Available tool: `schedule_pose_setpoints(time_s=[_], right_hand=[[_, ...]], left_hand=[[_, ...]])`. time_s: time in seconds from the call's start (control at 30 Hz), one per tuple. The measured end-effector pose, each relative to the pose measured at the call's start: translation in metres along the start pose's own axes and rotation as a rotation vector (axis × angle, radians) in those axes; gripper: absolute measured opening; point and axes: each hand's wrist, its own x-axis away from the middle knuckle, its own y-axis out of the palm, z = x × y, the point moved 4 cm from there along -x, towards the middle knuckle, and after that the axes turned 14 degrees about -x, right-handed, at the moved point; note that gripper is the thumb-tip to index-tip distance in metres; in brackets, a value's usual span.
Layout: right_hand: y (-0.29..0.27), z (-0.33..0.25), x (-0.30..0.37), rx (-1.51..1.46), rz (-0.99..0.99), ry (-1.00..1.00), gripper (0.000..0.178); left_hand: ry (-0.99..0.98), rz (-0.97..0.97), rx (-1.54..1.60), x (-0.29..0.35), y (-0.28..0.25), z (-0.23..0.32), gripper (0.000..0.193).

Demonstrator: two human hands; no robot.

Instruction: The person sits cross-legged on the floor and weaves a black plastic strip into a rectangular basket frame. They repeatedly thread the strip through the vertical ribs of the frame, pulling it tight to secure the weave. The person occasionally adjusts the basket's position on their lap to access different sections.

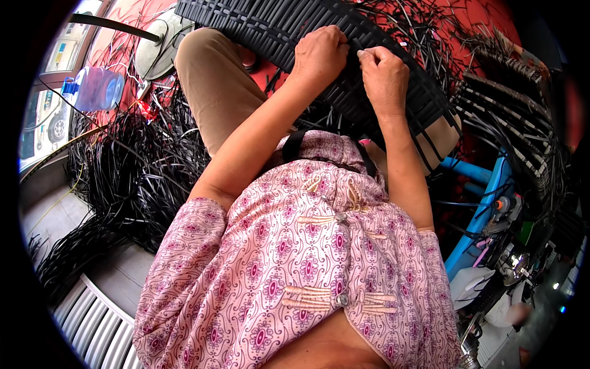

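Observation:
A curved panel woven from flat black strips [258, 31] lies across my lap, running from the upper left down to my right knee. My left hand [319, 54] is closed against its weave, fingers curled under and partly hidden. Just beside it, slightly nearer to me, my right hand [386, 80] is closed in a pinch, thumb toward the left hand. Whatever sits between the fingers of either hand is too dark against the black weave to make out. Loose strip ends hang from the panel's edge near my right knee.
A big heap of loose black strips [147, 178] lies at my left, near a clear blue water jug [101, 89]. More strips litter the red floor [485, 18]. On the right are a blue metal frame [479, 215] and a stack of striped woven pieces [507, 114].

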Motion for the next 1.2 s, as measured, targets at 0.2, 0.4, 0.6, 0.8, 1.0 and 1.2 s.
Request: schedule_pose_setpoints(time_s=[0.2,0.4,0.6,0.8,1.0,1.2], right_hand=[[0.002,-0.001,-0.004,0.149,-0.042,0.037,0.025],[0.004,0.001,-0.003,0.159,-0.087,0.035,0.024],[0.011,-0.002,-0.008,0.142,-0.140,-0.018,0.022],[0.019,-0.014,-0.011,0.315,-0.105,-0.048,0.022],[0.022,-0.024,-0.007,0.137,-0.055,-0.187,0.019],[0.033,-0.020,0.003,0.062,-0.085,-0.260,0.013]], left_hand=[[-0.292,-0.360,0.481,-0.008,0.015,-0.023,0.022],[-0.269,-0.347,0.644,-0.009,0.025,-0.033,0.027],[-0.012,-0.390,0.512,-0.018,0.010,-0.032,0.029],[-0.046,-0.499,0.329,-0.024,-0.009,-0.023,0.022],[-0.135,-0.381,0.371,-0.026,-0.029,-0.048,0.018],[-0.162,-0.309,0.398,-0.032,-0.051,-0.083,0.017]])
